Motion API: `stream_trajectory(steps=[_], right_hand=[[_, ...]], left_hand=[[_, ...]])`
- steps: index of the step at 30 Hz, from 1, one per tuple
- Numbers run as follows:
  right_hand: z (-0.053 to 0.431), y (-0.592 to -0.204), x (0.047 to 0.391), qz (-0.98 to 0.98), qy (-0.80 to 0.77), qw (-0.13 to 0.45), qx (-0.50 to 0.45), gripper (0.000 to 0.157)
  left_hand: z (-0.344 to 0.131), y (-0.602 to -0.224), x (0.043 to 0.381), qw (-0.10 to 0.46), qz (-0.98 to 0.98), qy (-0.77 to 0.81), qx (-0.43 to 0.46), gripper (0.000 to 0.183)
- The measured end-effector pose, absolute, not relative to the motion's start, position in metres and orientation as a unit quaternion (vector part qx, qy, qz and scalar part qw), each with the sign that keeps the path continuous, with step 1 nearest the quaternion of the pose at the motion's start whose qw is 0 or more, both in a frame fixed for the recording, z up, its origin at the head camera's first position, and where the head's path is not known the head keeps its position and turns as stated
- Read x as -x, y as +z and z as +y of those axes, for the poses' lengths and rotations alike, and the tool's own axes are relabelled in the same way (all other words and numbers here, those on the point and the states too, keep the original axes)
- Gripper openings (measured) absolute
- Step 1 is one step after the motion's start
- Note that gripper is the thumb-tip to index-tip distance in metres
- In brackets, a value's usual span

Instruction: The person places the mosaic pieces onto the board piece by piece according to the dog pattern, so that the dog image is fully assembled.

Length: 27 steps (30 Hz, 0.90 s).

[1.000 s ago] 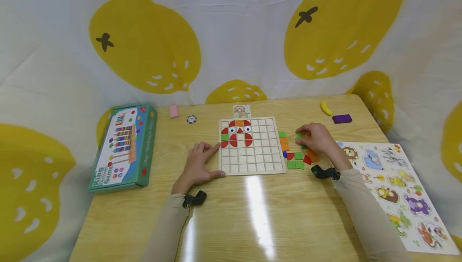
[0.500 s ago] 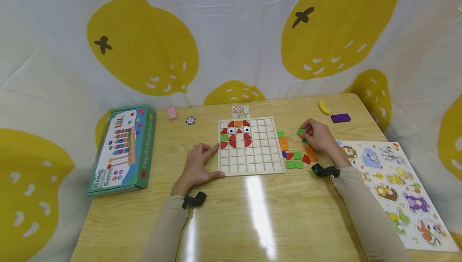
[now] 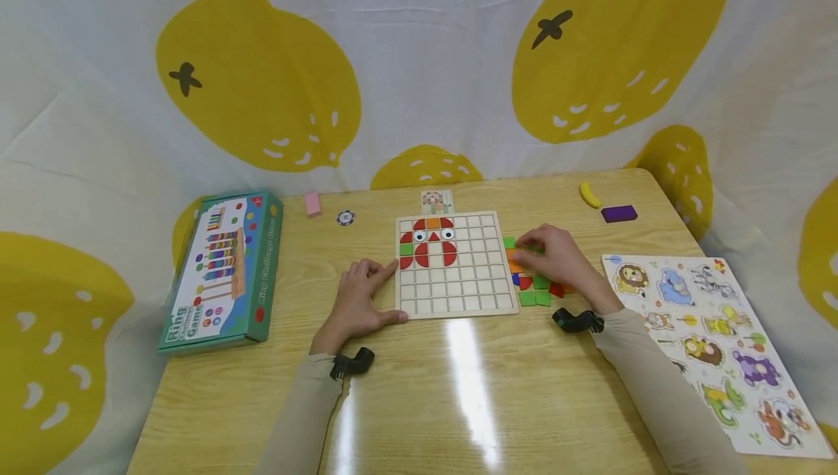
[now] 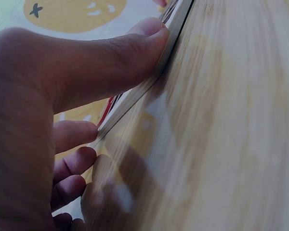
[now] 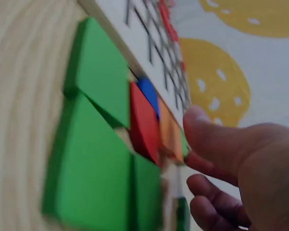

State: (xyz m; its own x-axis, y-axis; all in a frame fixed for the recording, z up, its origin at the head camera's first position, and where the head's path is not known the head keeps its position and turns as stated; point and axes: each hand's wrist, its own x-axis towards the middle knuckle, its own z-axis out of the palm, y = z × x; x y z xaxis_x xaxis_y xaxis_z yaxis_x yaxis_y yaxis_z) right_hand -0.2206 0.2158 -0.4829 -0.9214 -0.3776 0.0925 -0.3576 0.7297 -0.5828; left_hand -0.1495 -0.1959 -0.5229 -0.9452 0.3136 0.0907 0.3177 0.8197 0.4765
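My left hand (image 3: 358, 299) steadies the wooden grid board (image 3: 458, 289); its thumb touches the near left corner and its index finger the left edge. In the left wrist view the thumb (image 4: 135, 50) lies along the board's rim. On the board, red pieces (image 3: 423, 254), two eye pieces, an orange tile and a green tile (image 3: 406, 249) form part of a picture. My right hand (image 3: 556, 257) hovers over loose tiles right of the board, fingertips near an orange tile (image 3: 513, 260). In the right wrist view, thumb and fingers are apart, with no piece visible between them.
Loose green tiles (image 3: 535, 299) lie beside the board. A picture card (image 3: 436, 201) stands behind it. At left are a game box (image 3: 219, 271), pink block (image 3: 313, 204) and chip (image 3: 345, 218). A banana (image 3: 590, 196), purple block (image 3: 618, 214) and animal puzzle (image 3: 720, 358) are right.
My right hand pinched a green tile half a second ago; it has since moved left towards the board's right edge, over the orange tile. My left hand has stayed in place.
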Motion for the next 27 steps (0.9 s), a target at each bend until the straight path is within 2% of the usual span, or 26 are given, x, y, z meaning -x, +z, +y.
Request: stream_trajectory(steps=[5, 17, 22, 27], right_hand=[[0.204, -0.487, 0.222, 0.939, -0.298, 0.042, 0.168, 0.028], [0.211, -0.477, 0.229, 0.938, -0.286, 0.11, 0.162, 0.021], [0.218, -0.476, 0.228, 0.94, -0.289, 0.097, 0.151, 0.019], [0.209, -0.478, 0.227, 0.91, -0.37, 0.054, 0.177, 0.026]], left_hand=[[-0.196, -0.523, 0.149, 0.003, -0.953, -0.251, 0.169, 0.102], [-0.198, -0.524, 0.15, 0.002, -0.956, -0.243, 0.166, 0.103], [-0.198, -0.524, 0.15, 0.002, -0.956, -0.239, 0.17, 0.103], [-0.198, -0.524, 0.151, 0.004, -0.958, -0.231, 0.172, 0.102]])
